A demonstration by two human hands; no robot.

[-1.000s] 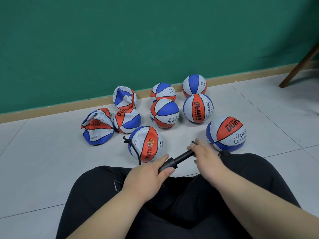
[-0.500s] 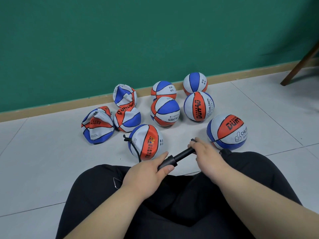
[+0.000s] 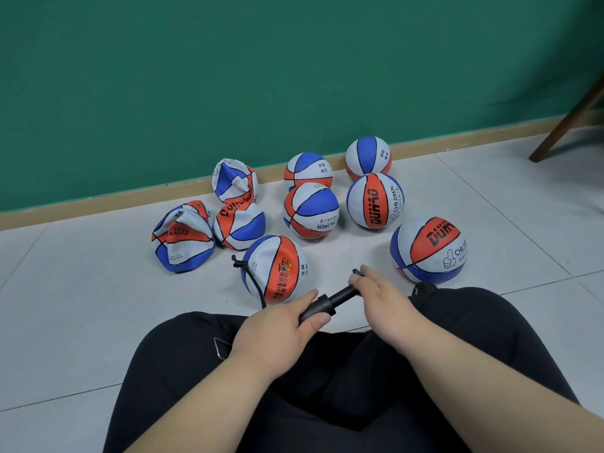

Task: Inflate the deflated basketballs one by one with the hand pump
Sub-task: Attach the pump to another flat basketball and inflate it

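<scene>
We hold the hand pump just behind the nearest ball. Our left hand has its fingers clamped round the barrel, and our right hand has its fingers curled on the handle. The pump's long axis slants from the left hand, nearer the ball, out to the right.

Curled left hand, curled right hand

1. The left hand grips the barrel of the black pump, and the right hand curls round its handle end, above black-trousered legs.
2. A black hose curves up the left side of the nearest ball.
3. Three crumpled balls lie to the left on the tiled floor.
4. Five round balls sit behind and to the right, towards the green wall.
</scene>
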